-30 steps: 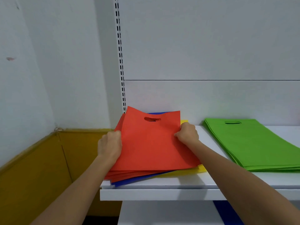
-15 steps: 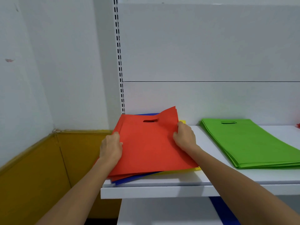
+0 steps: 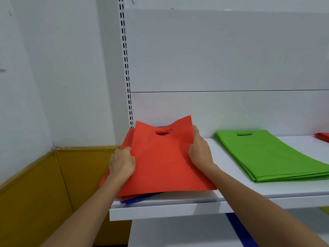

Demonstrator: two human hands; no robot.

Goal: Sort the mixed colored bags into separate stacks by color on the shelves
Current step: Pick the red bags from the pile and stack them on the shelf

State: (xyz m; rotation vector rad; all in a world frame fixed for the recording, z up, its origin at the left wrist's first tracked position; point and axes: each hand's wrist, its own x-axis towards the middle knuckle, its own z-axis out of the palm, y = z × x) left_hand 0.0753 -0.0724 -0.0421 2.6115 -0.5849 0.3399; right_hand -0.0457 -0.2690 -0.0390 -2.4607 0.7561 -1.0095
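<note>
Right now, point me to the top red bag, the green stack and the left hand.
top red bag point(image 3: 160, 163): head view, middle of its upper face.
green stack point(image 3: 267, 154): head view, face of the topmost bag.
left hand point(image 3: 122, 162): head view, back of the hand.

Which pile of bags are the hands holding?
The red pile at the left end of the shelf: the left hand and right hand grip its sides. The green pile beside it and the other red bags at the far right lie untouched.
</note>
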